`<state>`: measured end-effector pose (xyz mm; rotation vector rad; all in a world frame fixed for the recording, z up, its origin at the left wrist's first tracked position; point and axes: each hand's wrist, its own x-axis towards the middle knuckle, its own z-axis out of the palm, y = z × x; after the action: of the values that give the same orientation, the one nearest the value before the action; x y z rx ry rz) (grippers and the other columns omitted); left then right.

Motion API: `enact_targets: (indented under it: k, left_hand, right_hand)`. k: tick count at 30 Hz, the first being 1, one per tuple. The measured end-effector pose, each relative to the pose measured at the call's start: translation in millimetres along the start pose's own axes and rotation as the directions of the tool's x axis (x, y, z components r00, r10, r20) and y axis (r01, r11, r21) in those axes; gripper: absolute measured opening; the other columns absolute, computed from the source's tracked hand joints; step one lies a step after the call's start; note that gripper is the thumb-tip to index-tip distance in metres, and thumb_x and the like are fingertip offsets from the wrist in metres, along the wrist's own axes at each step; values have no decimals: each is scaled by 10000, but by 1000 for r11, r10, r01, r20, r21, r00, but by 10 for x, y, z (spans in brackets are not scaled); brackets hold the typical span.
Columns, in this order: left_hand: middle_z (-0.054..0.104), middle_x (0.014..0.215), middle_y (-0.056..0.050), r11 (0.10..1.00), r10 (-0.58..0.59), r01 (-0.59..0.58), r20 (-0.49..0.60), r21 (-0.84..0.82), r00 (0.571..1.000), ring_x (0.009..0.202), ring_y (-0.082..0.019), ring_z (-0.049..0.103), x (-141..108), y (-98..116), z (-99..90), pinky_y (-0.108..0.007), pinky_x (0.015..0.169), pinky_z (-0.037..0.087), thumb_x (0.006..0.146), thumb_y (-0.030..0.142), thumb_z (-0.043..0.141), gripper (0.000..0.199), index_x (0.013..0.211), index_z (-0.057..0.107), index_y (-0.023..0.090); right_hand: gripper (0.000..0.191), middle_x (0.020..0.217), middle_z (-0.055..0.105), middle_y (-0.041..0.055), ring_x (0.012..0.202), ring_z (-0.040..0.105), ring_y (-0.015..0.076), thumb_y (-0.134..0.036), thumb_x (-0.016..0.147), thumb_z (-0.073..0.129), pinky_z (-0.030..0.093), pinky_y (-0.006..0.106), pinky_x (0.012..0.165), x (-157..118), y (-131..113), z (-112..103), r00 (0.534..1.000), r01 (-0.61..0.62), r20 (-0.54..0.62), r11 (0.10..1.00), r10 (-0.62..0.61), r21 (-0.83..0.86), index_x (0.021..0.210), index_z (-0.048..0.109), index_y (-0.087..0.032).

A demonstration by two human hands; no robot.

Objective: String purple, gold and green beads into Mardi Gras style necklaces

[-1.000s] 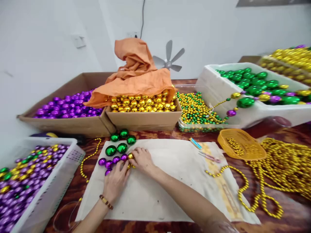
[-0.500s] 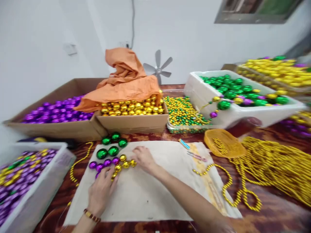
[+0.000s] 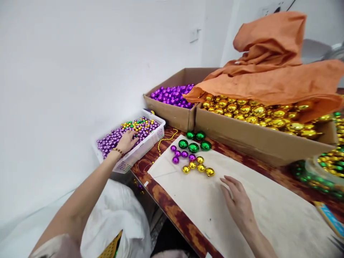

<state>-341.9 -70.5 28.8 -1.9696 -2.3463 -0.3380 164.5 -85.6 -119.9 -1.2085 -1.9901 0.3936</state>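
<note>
My left hand (image 3: pixel 128 141), with a beaded bracelet at the wrist, rests on small purple beads (image 3: pixel 110 139) in a white basket (image 3: pixel 142 149). Its fingers are spread, and no bead shows in its grasp. Over the cream cloth (image 3: pixel 225 218), my right hand (image 3: pixel 238 200) is open with its fingers apart, holding nothing. Left of it on the cloth lie gold balls (image 3: pixel 201 167), purple balls (image 3: pixel 184 154) and larger green balls (image 3: pixel 193 147), grouped close together.
Behind stand a cardboard box of purple balls (image 3: pixel 172 96) and one of gold balls (image 3: pixel 249 111), partly under orange cloth (image 3: pixel 268 79). A gold bead string (image 3: pixel 160 143) lies near the basket. A white sack (image 3: pixel 115 215) sits below the table edge.
The view has swung left. My left hand has moved from the balls on the cloth to the basket of purple beads. My right hand has drawn away from the gold balls.
</note>
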Motion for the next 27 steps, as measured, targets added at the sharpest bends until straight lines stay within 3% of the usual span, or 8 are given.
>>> enact_targets:
  k: [3,5,12,15,20,23,27]
  left_hand:
    - [561,1111,-115,991,130,-130,115,-11,985,1088,-275,540,90,-93,100,-448,1002,454,919,371,490,322,1124,650,182]
    - [540,1080,-99,988,152,-153,154,-7,976,1036,-258,549,107,-100,147,-421,977,463,939,378,447,324,1115,650,197]
    - [554,978,-76,983,168,-149,216,-103,962,892,-231,548,110,-153,153,-379,920,454,927,439,464,331,1057,635,188]
    - [584,949,-59,967,121,-67,208,-248,971,878,-220,539,135,-128,138,-356,890,444,874,391,544,239,966,641,193]
    - [590,746,-3,756,-93,253,283,-604,955,711,-155,518,201,-87,99,-244,671,438,700,203,708,96,736,622,179]
    - [557,647,11,639,-166,379,361,-669,918,525,-114,489,232,-112,58,-203,464,358,732,201,706,99,757,616,166]
    - [540,675,14,372,-278,496,416,-784,866,420,-68,468,261,-158,-59,-149,334,241,826,228,659,116,857,571,159]
  right_hand:
    - [304,1200,630,113,1077,648,257,-401,1010,417,560,404,878,-25,-7,6,1000,-26,13,999,26,-19,1126,640,-230]
    - [307,1202,628,111,1068,652,253,-403,1007,410,566,394,862,-83,22,-27,999,-47,20,998,48,-45,1115,639,-230]
    - [320,1205,631,105,1035,668,250,-415,990,398,583,364,781,-321,86,-115,986,-152,56,981,160,-119,1080,645,-233]
    - [328,1202,631,110,1036,669,254,-422,981,401,586,369,787,-319,85,-85,984,-157,61,980,165,-120,1077,650,-233]
    - [344,1199,641,114,1018,679,260,-426,975,398,587,396,816,-282,85,-52,982,-152,94,978,166,-141,1069,661,-225]
    - [349,1221,643,105,1006,688,256,-432,978,395,590,388,784,-303,112,-56,974,-177,116,972,196,-157,1076,663,-230]
    - [345,1221,648,106,1025,686,259,-413,978,389,589,394,793,-332,167,-50,974,-170,123,973,190,-157,1060,666,-225]
